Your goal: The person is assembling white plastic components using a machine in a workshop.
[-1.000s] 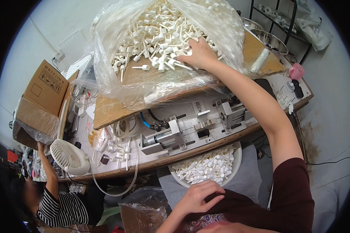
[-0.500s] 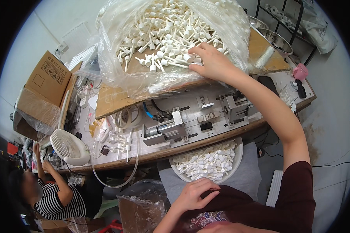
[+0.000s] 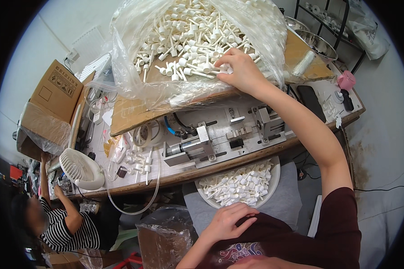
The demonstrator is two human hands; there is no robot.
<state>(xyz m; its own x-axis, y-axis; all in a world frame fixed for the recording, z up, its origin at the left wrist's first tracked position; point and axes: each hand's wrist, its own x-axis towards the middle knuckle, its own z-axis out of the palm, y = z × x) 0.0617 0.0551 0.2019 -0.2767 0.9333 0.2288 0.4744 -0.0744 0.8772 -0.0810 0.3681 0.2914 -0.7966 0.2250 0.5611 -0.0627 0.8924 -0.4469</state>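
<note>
Has R hand (image 3: 243, 71) nearest, w/ thumb + finger a bit apart round small white pc (image 3: 226, 70) near cardboard's (image 3: 132, 117) front edge, can't tell if gripped, lying L of palm, prob long-ways L-R, w/ L hand (image 3: 229, 222) far off, loosely open, looking empty.

Pale wall (image 3: 96, 20), black metal shelf rack (image 3: 343, 22), brown-edged white table (image 3: 174, 171)

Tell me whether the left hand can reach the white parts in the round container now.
Likely yes: the left hand lies by the near side of the round container, seems to hold nothing, and nothing visible covers the white parts inside.
</note>
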